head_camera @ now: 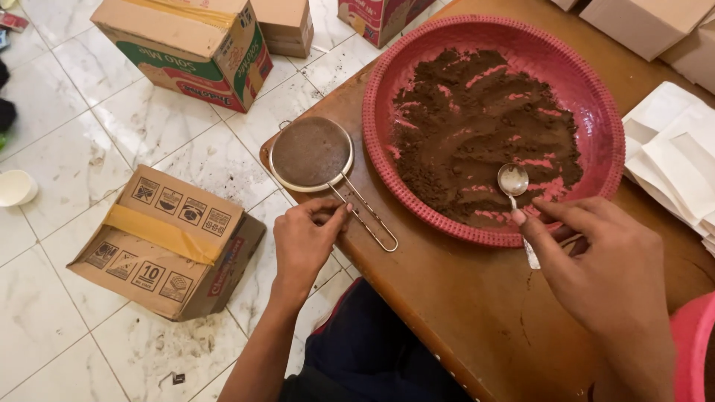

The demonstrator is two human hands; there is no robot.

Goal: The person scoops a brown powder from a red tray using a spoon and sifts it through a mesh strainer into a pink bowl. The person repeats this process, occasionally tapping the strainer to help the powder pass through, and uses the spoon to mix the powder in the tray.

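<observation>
Two hands: right hand (603,268) grip pinching spoon (518,205), bowl pointing away; left hand (305,238) grip closed on sieve (313,152) handle

Glossy red plastic basin (603,112) holding matt brown powder (477,126), shiny metal spoon (514,182) inside it, wire-mesh sieve (311,152) (dusted brown) left of it, smooth wood table (462,313) beneath.

The right hand (603,275) covers most of the spoon (514,182) handle, so only the bowl and a sliver of handle show. At three o'clock the stack of white paper bags (674,160) runs off the edge. At five o'clock a red rim (696,346) is cut to a slice. The boxes along twelve o'clock (283,26) lose their tops. At nine o'clock, dark things (6,112) are too cropped to tell
</observation>
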